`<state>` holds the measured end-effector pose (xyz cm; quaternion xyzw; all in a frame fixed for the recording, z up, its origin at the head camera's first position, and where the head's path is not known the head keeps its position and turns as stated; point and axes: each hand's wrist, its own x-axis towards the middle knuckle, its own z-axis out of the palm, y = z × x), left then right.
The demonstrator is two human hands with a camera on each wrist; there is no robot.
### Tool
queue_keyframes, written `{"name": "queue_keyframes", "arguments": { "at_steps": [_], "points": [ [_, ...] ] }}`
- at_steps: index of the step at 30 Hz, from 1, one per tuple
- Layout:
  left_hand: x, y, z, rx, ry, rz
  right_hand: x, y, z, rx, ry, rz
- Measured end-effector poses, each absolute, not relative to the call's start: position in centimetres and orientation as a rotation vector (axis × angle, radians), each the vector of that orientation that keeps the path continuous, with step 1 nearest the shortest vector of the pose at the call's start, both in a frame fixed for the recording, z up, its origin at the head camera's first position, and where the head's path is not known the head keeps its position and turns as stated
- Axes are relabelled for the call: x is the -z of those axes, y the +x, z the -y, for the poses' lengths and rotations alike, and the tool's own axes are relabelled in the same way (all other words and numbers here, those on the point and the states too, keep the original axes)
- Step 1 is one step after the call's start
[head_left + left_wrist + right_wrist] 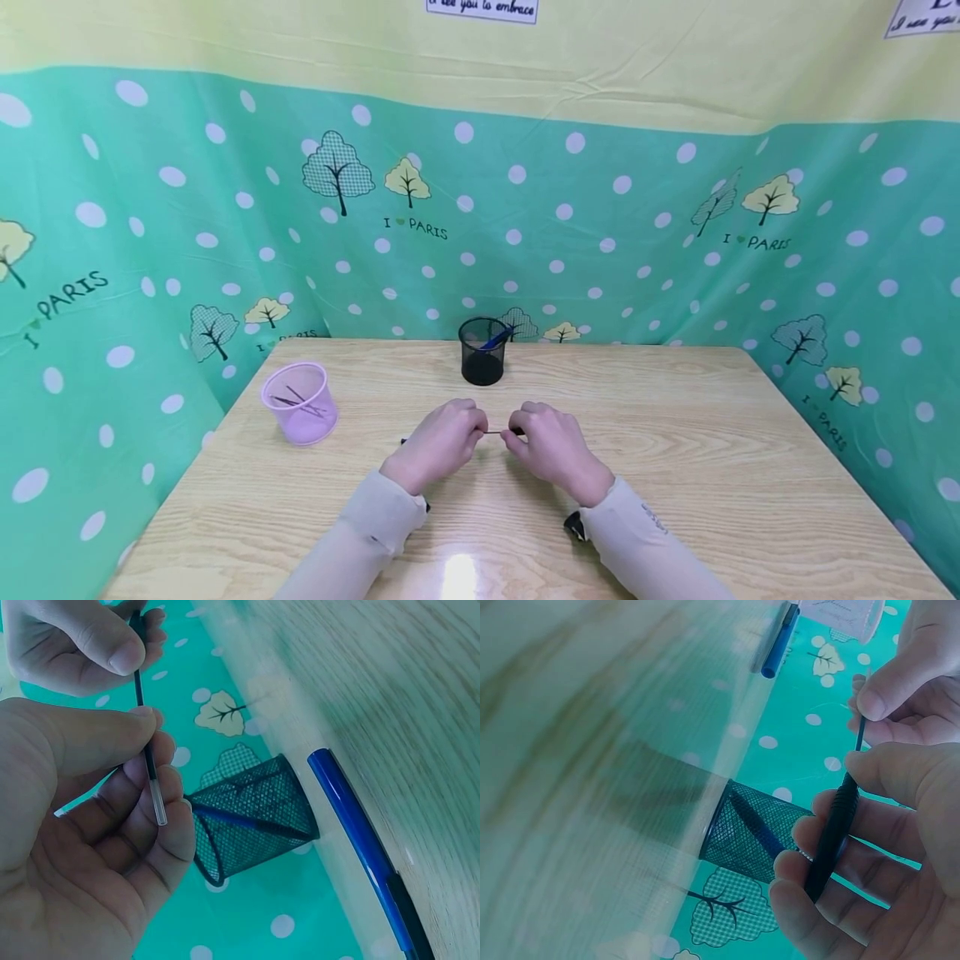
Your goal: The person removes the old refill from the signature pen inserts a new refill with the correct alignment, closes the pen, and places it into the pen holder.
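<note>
Above the middle of the table, my left hand [442,442] pinches a thin dark pen refill [148,761] between thumb and fingers; its clear end sticks out past them. My right hand [553,446] grips a black pen grip section [831,844] with a ribbed part. The refill runs from that section across to the left fingers, and how deep it sits inside is hidden. A blue pen part [356,825] with a black end lies on the table near the left hand, mostly covered by that hand in the head view.
Beyond the hands stands a black mesh pen cup [482,368] with a blue pen [495,339] leaning in it. On the left is a purple mesh cup [309,427] holding several thin dark sticks. A patterned green curtain [525,200] hangs behind the table [712,450].
</note>
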<state>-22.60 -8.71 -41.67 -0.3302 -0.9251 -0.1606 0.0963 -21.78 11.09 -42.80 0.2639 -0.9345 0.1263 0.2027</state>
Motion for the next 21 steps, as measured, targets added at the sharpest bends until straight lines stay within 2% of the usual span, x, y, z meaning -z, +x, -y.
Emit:
{"name": "queue_keyframes", "arguments": {
  "at_steps": [21],
  "points": [
    [41.24, -22.60, 8.98, 0.458, -0.969, 2.741, 42.89, -21.99, -11.31, -0.361, 0.736, 2.597]
  ]
}}
